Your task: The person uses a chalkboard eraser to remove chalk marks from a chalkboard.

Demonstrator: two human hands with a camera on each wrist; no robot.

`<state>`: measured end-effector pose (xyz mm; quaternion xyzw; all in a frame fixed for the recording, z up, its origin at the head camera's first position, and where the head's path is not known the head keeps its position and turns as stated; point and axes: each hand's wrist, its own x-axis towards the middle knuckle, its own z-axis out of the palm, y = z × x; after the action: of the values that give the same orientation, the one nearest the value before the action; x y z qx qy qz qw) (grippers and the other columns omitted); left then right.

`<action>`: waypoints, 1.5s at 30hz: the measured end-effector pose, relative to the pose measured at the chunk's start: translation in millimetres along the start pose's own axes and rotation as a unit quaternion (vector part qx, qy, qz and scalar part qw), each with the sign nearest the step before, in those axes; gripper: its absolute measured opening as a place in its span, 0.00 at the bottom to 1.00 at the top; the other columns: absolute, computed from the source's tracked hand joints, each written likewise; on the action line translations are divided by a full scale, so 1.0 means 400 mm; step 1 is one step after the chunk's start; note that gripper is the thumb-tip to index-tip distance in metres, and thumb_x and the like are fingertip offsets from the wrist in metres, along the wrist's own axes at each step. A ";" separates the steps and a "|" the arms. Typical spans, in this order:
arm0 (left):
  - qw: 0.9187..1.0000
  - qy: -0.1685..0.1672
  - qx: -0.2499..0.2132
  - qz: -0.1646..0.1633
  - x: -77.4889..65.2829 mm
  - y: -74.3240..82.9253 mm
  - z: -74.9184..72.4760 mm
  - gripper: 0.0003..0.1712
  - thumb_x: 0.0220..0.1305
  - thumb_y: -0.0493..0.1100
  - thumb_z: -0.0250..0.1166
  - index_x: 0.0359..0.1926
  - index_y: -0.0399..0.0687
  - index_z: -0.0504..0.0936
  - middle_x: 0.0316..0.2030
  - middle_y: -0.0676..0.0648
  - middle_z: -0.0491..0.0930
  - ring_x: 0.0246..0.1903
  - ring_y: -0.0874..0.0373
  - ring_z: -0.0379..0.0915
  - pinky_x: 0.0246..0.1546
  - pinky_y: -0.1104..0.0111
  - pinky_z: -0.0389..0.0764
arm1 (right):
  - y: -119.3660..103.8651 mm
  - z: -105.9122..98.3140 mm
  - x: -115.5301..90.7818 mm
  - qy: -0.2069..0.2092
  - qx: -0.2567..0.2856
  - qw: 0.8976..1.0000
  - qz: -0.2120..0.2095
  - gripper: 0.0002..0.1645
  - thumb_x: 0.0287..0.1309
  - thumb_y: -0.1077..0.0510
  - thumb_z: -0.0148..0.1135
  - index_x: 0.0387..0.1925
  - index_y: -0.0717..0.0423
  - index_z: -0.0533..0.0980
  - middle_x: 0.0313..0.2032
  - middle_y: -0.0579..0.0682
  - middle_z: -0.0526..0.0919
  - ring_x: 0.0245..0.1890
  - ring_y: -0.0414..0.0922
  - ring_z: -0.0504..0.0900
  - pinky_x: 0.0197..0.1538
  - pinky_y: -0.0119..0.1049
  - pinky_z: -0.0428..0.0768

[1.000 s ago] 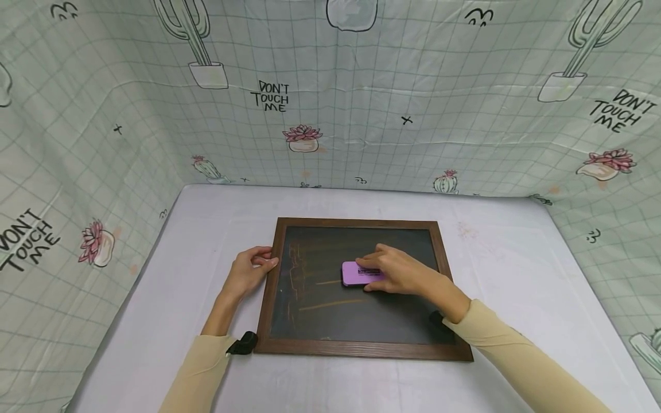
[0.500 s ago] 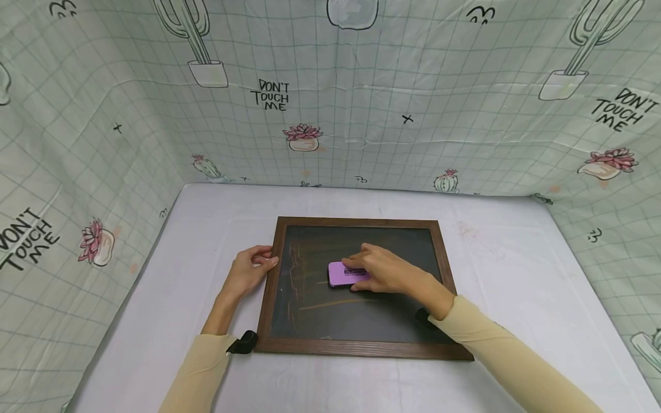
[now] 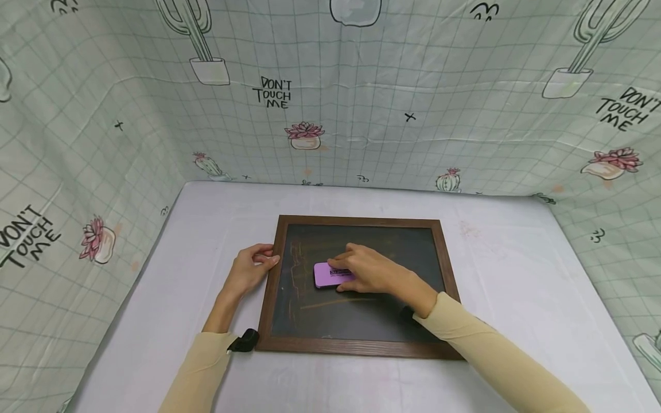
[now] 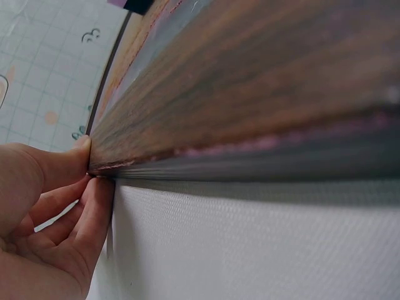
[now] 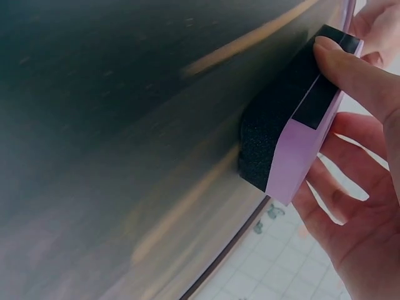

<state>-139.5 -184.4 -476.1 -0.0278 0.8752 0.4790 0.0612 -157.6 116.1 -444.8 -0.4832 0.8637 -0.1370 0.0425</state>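
A chalkboard (image 3: 372,318) in a brown wooden frame lies on the white table, marked with orange chalk streaks on its left half. At the frame's left side my left hand (image 3: 250,269) pinches the edge; the left wrist view shows the thumb above and fingers (image 4: 97,206) below the wood. My right hand (image 3: 374,269) grips a purple eraser (image 3: 326,275) with a black felt pad, left of the board's middle. The right wrist view has the thumb along one long side of the eraser (image 5: 294,159), its felt against the board. Part of the eraser is hidden under the fingers.
A grid-patterned cloth (image 3: 351,86) with cactus drawings hangs around the back and sides of the table (image 3: 506,275). Each wrist carries a black camera; the left one (image 3: 245,341) sits by the board's lower left corner.
My right hand has slid the eraser leftward across the board, over the upper of two orange streaks, which no longer shows. My left hand stays on the frame.
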 end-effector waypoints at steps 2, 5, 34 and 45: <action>1.000 0.001 0.001 -0.001 0.000 0.000 -0.001 0.25 0.71 0.39 0.67 0.64 0.29 0.76 0.52 0.33 0.81 0.47 0.43 0.80 0.47 0.60 0.76 | -0.004 0.000 0.009 -0.003 -0.001 1.000 -0.001 0.35 0.56 0.48 0.78 0.60 0.62 0.81 0.52 0.54 0.88 0.35 0.44 0.70 0.39 0.34 0.70; 1.000 0.000 0.000 -0.002 0.001 0.002 -0.002 0.25 0.72 0.39 0.66 0.64 0.29 0.76 0.53 0.32 0.81 0.48 0.43 0.80 0.48 0.59 0.76 | -0.010 0.000 0.022 -0.010 -0.003 1.000 -0.003 0.35 0.57 0.48 0.78 0.61 0.62 0.81 0.52 0.54 0.88 0.34 0.44 0.69 0.39 0.34 0.70; 1.000 -0.005 -0.007 0.014 0.004 0.004 -0.002 0.24 0.71 0.38 0.67 0.62 0.28 0.77 0.52 0.31 0.82 0.47 0.41 0.81 0.47 0.60 0.76 | 0.005 -0.032 -0.046 -0.032 -0.037 0.998 0.029 0.34 0.59 0.50 0.77 0.62 0.63 0.79 0.55 0.58 0.86 0.53 0.59 0.81 0.60 0.53 0.77; 1.000 -0.004 -0.001 0.006 0.004 -0.002 -0.002 0.24 0.71 0.39 0.67 0.63 0.29 0.78 0.52 0.33 0.82 0.48 0.42 0.80 0.47 0.61 0.75 | 0.034 -0.031 -0.100 -0.013 -0.042 0.999 0.032 0.34 0.58 0.50 0.77 0.61 0.64 0.80 0.53 0.59 0.86 0.50 0.60 0.82 0.54 0.53 0.79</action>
<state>-141.2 -185.5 -476.7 -0.0204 0.8745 0.4806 0.0620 -150.3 159.2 -439.2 -0.4581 0.8832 -0.0935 0.0376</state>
